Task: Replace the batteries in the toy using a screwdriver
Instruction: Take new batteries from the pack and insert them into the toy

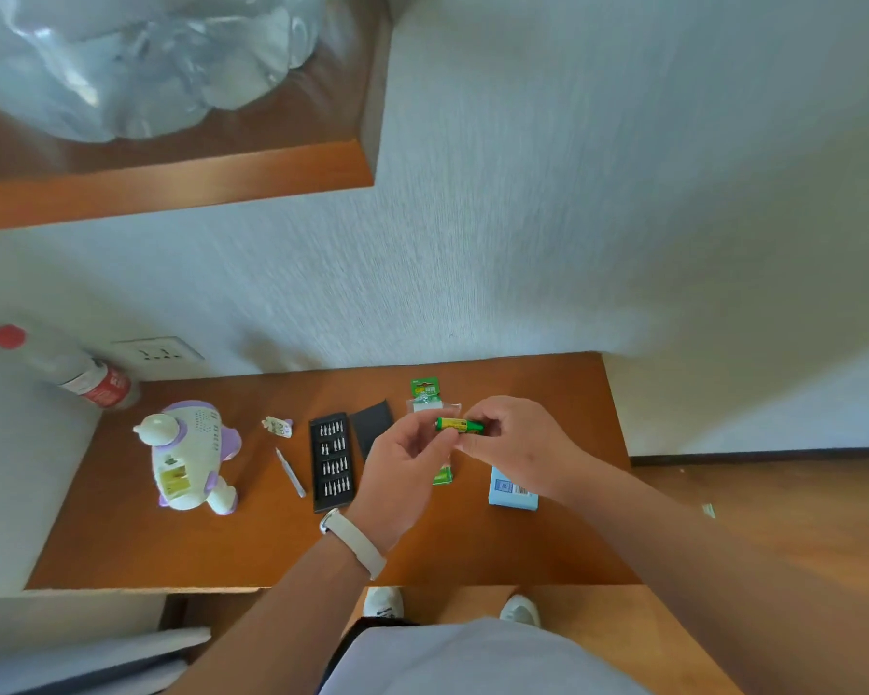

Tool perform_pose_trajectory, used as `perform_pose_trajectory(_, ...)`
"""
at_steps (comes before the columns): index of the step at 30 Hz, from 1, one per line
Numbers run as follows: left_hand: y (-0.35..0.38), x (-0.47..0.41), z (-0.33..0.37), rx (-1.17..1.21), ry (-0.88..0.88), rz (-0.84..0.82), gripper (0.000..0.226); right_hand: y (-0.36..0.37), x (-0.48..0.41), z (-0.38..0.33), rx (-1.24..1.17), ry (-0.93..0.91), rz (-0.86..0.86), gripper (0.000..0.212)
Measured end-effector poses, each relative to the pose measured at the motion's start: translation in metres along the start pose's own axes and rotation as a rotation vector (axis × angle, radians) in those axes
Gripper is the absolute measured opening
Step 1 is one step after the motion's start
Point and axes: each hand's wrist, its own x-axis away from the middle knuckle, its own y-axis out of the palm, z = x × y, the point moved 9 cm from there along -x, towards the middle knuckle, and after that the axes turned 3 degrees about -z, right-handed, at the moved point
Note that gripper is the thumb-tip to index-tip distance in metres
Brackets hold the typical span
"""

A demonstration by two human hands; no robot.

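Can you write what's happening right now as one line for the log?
hands: left hand and right hand both pinch green battery | toy: on table, compartment looks open | screwdriver: lying beside toy, untouched

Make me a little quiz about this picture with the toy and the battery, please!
1. Short answer: Which side of the bit case is the toy on?
2. True or false: The screwdriver lies on the table, in no hand.
3. Pick one: The left hand and the right hand both pinch A) the toy, B) the green battery, C) the screwdriver.
Key: 1 left; 2 true; 3 B.
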Motion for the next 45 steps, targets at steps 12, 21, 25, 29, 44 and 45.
perform_pose_trajectory(12, -0.076, 0.01, 0.007, -0.067, 0.125, -0.025, 0.012, 0.054, -0.005, -0.055, -0.075, 0.0, -0.003, 0.023)
perform_pose_trajectory(21, -0.191, 0.017, -0.013, -0.077, 0.126, 0.068, 0.024, 0.128, -0.044, -0.129, -0.174, 0.017, 0.0, 0.016)
perform_pose_trajectory(25, -0.238, 0.022, -0.022, -0.081, 0.116, 0.129, 0.02, 0.162, -0.065, -0.151, -0.188, 0.032, 0.008, 0.007)
perform_pose_trajectory(29, -0.278, 0.024, -0.035, 0.014, 0.068, 0.131, 0.019, 0.194, -0.085, -0.175, -0.18, 0.046, -0.008, 0.009)
perform_pose_trajectory(44, -0.343, 0.019, -0.032, -0.548, 0.171, 0.004, 0.019, 0.238, -0.127, -0.229, 0.277, -0.141, -0.096, 0.012)
perform_pose_trajectory(45, -0.345, 0.019, -0.035, -0.565, 0.157, 0.019, 0.017, 0.239, -0.13, -0.23, 0.283, -0.147, -0.104, 0.013)
